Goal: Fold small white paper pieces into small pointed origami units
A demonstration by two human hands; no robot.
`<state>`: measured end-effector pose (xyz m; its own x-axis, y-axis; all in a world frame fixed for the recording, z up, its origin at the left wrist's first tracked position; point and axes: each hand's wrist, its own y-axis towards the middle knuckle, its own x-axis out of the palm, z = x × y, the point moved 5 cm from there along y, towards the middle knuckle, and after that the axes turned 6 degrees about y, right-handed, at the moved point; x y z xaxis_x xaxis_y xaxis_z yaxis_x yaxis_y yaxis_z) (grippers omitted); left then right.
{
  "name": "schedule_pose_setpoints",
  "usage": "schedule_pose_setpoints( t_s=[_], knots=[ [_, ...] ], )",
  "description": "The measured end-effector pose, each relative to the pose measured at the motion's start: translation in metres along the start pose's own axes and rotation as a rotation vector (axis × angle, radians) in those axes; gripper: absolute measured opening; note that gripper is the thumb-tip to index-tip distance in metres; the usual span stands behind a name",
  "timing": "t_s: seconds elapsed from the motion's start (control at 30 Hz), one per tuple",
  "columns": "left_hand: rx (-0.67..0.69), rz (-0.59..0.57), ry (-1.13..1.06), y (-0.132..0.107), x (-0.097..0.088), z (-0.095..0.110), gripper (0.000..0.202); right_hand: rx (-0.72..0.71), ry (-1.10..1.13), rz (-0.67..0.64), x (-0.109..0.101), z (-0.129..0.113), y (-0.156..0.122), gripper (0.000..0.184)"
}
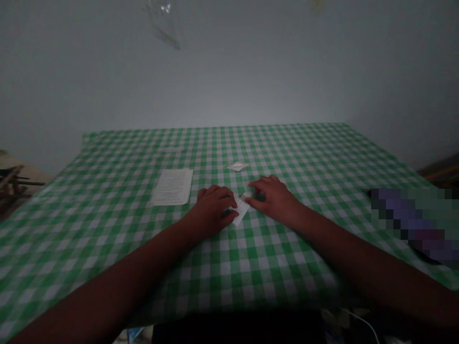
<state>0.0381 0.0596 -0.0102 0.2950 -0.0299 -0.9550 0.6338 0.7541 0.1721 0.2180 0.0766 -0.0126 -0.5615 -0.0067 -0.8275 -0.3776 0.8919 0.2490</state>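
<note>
A small folded strip of white paper lies slanted on the checked cloth, between my two hands. My left hand is at its left side, fingers curled and thumb tip against the lower left edge. From the other side, my right hand has its thumb on the paper's upper right part, with its fingers bent above the cloth. Both hands grip the paper at its edges. Beyond them rests a small folded diamond-shaped paper. Left of my left hand lies a stack of printed sheets.
A green and white checked tablecloth covers the table, which meets a pale wall at the back. At the right edge is a blurred-out dark purple object. A white cable hangs below the table's front edge.
</note>
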Motion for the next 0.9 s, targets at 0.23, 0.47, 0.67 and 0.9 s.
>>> schedule_pose_setpoints(
  t_s=[0.23,0.47,0.67,0.9],
  knots=[
    [0.013,0.031,0.015,0.0,-0.001,0.001,0.016,-0.001,0.031,-0.001,0.01,0.001,0.002,0.016],
    [0.037,0.055,0.02,-0.002,-0.003,0.003,0.017,0.006,0.22,0.042,0.003,-0.006,0.003,0.003],
    [0.049,0.211,-0.001,-0.005,-0.017,0.003,0.017,-0.067,0.278,0.232,-0.014,-0.017,-0.004,0.006],
    [0.105,0.442,0.0,-0.01,-0.036,0.006,0.019,-0.406,-0.103,0.28,-0.024,-0.048,-0.015,0.015]
  ],
)
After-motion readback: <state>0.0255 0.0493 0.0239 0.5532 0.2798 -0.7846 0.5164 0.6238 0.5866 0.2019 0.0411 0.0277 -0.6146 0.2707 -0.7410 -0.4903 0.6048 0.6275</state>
